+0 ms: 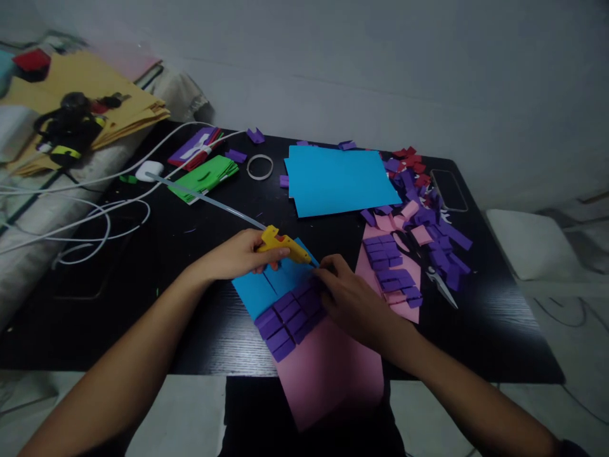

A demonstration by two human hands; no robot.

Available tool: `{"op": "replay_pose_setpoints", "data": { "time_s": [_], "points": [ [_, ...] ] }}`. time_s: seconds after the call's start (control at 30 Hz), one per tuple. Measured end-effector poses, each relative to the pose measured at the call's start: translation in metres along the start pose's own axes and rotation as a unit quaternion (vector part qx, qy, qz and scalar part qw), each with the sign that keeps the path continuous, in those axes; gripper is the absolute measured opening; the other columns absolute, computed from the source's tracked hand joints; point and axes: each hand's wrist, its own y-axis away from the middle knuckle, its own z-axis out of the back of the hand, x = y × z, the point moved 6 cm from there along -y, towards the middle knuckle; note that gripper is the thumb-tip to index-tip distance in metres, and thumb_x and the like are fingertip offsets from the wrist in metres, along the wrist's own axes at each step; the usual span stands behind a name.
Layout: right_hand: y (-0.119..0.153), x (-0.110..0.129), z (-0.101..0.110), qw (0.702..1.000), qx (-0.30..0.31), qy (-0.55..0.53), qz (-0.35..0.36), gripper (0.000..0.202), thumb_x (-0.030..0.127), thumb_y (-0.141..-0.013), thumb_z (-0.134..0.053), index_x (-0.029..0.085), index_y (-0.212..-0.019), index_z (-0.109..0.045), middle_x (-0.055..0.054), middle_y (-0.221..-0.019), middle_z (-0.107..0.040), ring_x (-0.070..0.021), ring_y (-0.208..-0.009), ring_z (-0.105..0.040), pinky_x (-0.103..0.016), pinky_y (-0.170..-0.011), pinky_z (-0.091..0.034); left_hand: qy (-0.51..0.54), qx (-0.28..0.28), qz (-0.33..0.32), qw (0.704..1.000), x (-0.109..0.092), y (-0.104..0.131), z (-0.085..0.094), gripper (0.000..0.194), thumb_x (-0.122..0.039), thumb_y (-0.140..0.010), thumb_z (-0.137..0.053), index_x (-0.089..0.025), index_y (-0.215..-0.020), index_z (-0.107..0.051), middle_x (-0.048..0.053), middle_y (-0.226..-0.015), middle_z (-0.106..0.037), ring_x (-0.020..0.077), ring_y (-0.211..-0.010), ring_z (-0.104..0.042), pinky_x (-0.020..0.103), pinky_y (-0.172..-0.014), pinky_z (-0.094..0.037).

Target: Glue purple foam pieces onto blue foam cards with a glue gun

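At frame centre I see my left hand, fingers clamped on the yellow glue gun; my right hand has fingers together pressing purple strips on the pink sheet.

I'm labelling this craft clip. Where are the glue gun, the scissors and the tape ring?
glue gun (281, 244), head view, yellow body
scissors (443, 287), head view, blade
tape ring (259, 167), head view, rim

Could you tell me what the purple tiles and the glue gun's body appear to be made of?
Purple tiles: probably craft foam, matte, cut edges showing some thickness. Glue gun, held in the left hand: likely moulded yellow plastic, smooth with a faint sheen.
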Motion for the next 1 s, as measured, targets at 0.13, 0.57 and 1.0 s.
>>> {"op": "replay_pose_setpoints", "data": {
  "time_s": [0.13,0.57,1.0],
  "points": [
    [0.006,0.004,-0.001,1.0,-0.022,-0.013,0.008,0.043,-0.004,-0.088,-0.047,0.017,-0.12,-0.066,-0.014,-0.124,-0.056,-0.0207,-0.089,-0.068,-0.041,-0.079,-0.067,-0.01,-0.011,0.009,1.0,0.007,0.005,0.008,0.044,-0.06,-0.095,-0.067,-0.017,-0.092,-0.076,0.003,-0.073,-0.072,0.0117,-0.056,-0.06,0.022,-0.05,-0.048],
    [0.034,0.003,-0.016,0.988,-0.145,-0.036,-0.025,0.053,-0.001,-0.098,-0.043,0.026,-0.14,-0.063,-0.014,-0.134,-0.057,-0.0219,-0.099,-0.07,-0.035,-0.076,-0.067,-0.057,-0.078,0.019,0.995,0.009,0.008,0.019,0.05,-0.067,-0.096,-0.063,-0.019,-0.096,-0.077,0.002,-0.076,-0.075,0.0149,-0.059,-0.065,0.025,-0.056,-0.048],
    [0.04,0.0,-0.022,0.986,-0.158,-0.033,-0.043,0.049,0.009,-0.101,-0.05,0.032,-0.141,-0.065,-0.012,-0.132,-0.058,-0.0233,-0.103,-0.07,-0.04,-0.085,-0.068,-0.149,-0.046,0.028,0.987,0.001,0.004,-0.006,0.061,-0.078,-0.089,-0.06,-0.018,-0.084,-0.072,0.002,-0.068,-0.063,0.0168,-0.059,-0.055,0.029,-0.053,-0.033]
  ]
}}
